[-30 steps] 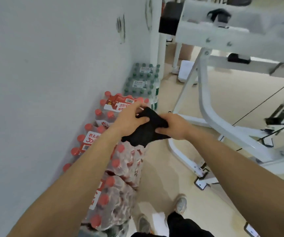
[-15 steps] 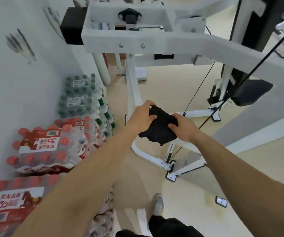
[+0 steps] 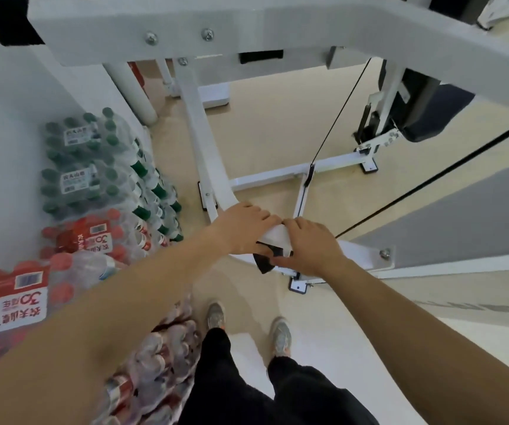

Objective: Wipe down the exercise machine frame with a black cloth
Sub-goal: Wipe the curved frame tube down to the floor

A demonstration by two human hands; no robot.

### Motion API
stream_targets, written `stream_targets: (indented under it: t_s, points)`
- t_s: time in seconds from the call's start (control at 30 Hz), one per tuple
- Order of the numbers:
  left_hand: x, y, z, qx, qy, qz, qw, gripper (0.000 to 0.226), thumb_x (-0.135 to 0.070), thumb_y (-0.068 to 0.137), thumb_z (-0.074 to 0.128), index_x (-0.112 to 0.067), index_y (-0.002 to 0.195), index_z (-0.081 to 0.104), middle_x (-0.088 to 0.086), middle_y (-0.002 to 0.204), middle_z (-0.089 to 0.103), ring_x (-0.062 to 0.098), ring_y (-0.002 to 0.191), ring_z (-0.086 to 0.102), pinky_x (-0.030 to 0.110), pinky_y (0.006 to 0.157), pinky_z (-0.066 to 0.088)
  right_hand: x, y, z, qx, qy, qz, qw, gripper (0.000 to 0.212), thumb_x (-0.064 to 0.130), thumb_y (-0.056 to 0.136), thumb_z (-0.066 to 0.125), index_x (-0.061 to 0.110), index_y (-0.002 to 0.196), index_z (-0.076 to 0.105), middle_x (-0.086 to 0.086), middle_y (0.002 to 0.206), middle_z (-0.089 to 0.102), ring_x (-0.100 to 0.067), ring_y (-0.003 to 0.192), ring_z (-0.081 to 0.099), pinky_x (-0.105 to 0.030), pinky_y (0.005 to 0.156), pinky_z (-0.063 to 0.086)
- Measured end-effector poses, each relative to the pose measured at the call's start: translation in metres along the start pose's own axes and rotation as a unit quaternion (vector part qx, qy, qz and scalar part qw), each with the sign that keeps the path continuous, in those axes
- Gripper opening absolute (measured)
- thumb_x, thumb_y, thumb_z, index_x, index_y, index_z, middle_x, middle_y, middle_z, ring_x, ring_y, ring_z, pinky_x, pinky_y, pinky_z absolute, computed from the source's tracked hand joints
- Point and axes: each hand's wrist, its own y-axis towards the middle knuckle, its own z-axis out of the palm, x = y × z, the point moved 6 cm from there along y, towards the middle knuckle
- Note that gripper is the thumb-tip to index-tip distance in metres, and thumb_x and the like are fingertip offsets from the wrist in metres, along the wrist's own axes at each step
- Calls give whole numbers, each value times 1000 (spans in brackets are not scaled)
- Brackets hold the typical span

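The white exercise machine frame (image 3: 208, 162) slopes down from its top beam to the floor in front of me. Both my hands sit on the lower bend of that curved tube. My left hand (image 3: 242, 230) lies over the tube from the left, thumb underneath. From the right, my right hand (image 3: 308, 250) covers it, with fingertips close to the left hand's. The black cloth (image 3: 264, 264) is mostly hidden; a dark corner hangs below the tube between my two thumbs, which pinch it against the frame.
Shrink-wrapped packs of water bottles, green-capped (image 3: 99, 167) and red-capped (image 3: 87, 237), are stacked along the white wall on the left. A black cable (image 3: 336, 118) runs down to the base bar. The weight stack (image 3: 412, 108) stands at right. My feet (image 3: 280, 335) are on the beige floor.
I have stepped closer and leaned down. Both hands brought the cloth from mid-air down onto the lower curved tube, where it is now wrapped and mostly covered.
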Motion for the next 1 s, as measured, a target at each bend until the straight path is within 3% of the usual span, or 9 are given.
stream_targets:
  t_s: [0.1, 0.17, 0.27, 0.37, 0.53, 0.63, 0.77, 0.87, 1.0]
  points:
    - [11, 5, 4, -12, -52, -7, 999, 57, -62, 86, 59, -26, 129, 54, -5, 116, 64, 20, 102, 62, 32, 88, 40, -4, 6, 1, 2, 71, 31, 997, 65, 53, 82, 70, 18, 133, 48, -2, 122, 52, -24, 107, 57, -33, 84, 44]
    - [17, 8, 3, -6, -92, -20, 996, 62, -60, 80, 67, -24, 129, 56, -6, 116, 63, 19, 101, 61, 31, 85, 42, -10, 10, -4, 6, 115, 65, 991, 62, 41, 78, 77, 19, 131, 54, 0, 121, 54, -22, 106, 58, -32, 83, 46]
    - [22, 8, -1, 2, -123, -15, 992, 62, -61, 76, 69, -24, 125, 60, -4, 106, 57, 19, 95, 56, 29, 74, 38, -7, 16, -11, 6, 152, 76, 985, 66, 40, 70, 83, 24, 129, 60, 4, 110, 53, -19, 99, 57, -33, 84, 48]
    - [27, 5, -3, 23, -178, -14, 984, 55, -60, 76, 71, -30, 122, 63, -5, 102, 50, 17, 95, 47, 30, 77, 40, 3, 16, -13, 8, 173, 71, 982, 63, 40, 71, 85, 29, 129, 63, 6, 99, 45, -15, 90, 53, -31, 81, 45]
    - [37, 0, -16, -13, -293, -41, 955, 25, -34, 90, 69, -23, 112, 74, -2, 101, 58, 16, 92, 52, 37, 83, 47, 2, 7, -23, -60, 223, 77, 970, 32, 27, 84, 75, 26, 116, 73, 8, 92, 53, -10, 80, 54, -31, 76, 47]
    - [34, -3, -25, -54, -255, -29, 965, 18, -26, 95, 62, -20, 105, 76, -4, 98, 60, 15, 91, 52, 33, 75, 45, 5, 4, -29, -91, 208, 69, 971, 21, 17, 91, 64, 23, 108, 76, 6, 86, 55, -16, 82, 56, -33, 70, 46]
    - [20, -16, -28, -89, -192, 1, 977, 15, -23, 95, 63, -16, 102, 75, -2, 119, 64, 22, 107, 57, 25, 85, 37, 16, -6, -29, -86, 148, 64, 983, 22, 20, 94, 60, 23, 111, 74, 1, 98, 58, -22, 96, 51, -37, 77, 46]
    - [12, -34, -19, -78, -190, -5, 979, 16, -28, 98, 59, -20, 104, 71, -6, 135, 60, 20, 119, 56, 34, 99, 45, 32, -21, -26, -87, 107, 30, 990, 17, 28, 89, 68, 24, 104, 76, -1, 104, 57, -26, 98, 50, -38, 83, 45]
    - [-1, -57, -15, -108, -179, -11, 978, 9, -26, 94, 65, -22, 97, 73, -3, 135, 62, 23, 124, 56, 42, 100, 49, 38, -33, -33, -132, 146, 20, 980, 21, 43, 82, 68, 24, 92, 69, 4, 103, 54, -19, 94, 47, -33, 85, 40]
